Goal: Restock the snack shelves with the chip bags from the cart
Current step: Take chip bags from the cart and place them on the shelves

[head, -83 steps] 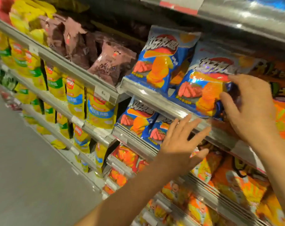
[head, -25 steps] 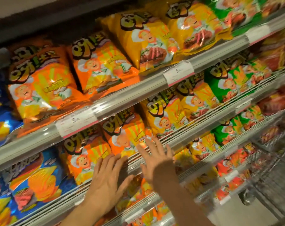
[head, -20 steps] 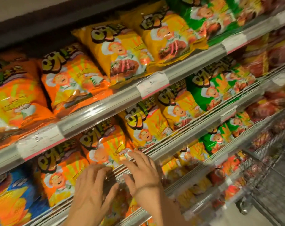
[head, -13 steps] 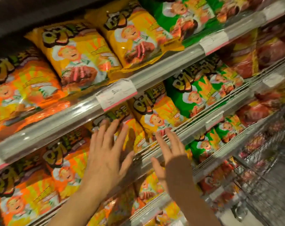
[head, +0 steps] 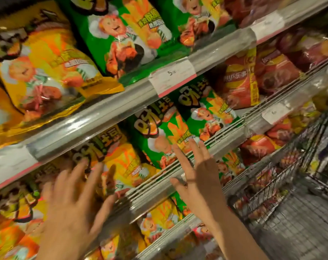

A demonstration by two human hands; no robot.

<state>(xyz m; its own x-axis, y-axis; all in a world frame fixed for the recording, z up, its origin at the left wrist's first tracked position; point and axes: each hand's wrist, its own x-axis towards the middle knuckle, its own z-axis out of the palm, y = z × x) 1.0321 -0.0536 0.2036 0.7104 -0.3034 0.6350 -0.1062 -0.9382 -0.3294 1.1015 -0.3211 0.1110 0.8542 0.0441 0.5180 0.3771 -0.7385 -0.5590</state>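
Both hands empty, between bags. Left hand has fingers spread, lying flat against a yellow chip bag on the middle shelf; blurred, so contact looks likely but isn't sure. Right hand has fingers straight and open, near the shelf rail in front of a green chip bag. Wire cart stands to the right with red packets in it. Looks like tidying the row. Next move probably calls for reaching right into the cart for another bag.

a white price label with a pink lower edge and a "5" sits on a rail; another label sits lower right.
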